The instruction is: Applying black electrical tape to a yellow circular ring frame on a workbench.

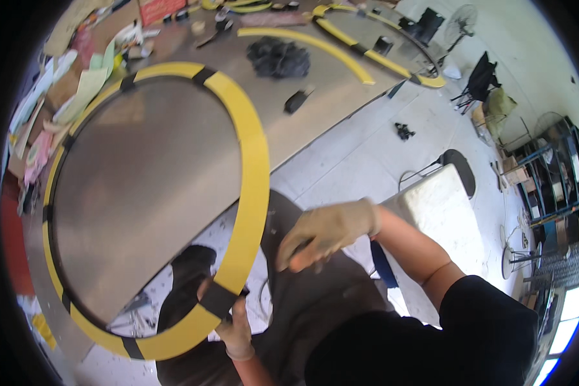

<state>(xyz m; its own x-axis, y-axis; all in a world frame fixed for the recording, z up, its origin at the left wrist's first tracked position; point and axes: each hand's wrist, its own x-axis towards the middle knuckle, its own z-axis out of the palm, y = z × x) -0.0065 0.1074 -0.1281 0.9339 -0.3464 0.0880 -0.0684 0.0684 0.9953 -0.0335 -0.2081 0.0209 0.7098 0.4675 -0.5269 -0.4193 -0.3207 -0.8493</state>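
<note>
A large yellow hoop (255, 174) with black bands leans over the table's near edge on the left. My left hand (236, 331), in a pale glove, grips its lower right part beside a black band (217, 300). The fingers go behind the hoop and are partly hidden. To the right of the hoop, apart from it, my gloved right hand (331, 233) hangs above my lap. Its fingers are curled together, with a bare fingertip showing. Something small and dark may sit between them, but I cannot make it out.
On the metal table (328, 119) lie a crumpled black heap (278, 56), a small dark tool (297, 101), a curved yellow strip (315, 46) and another yellow-and-black hoop (341, 35). Paper scraps (87, 87) pile up at left. A white block (441, 206) stands at right.
</note>
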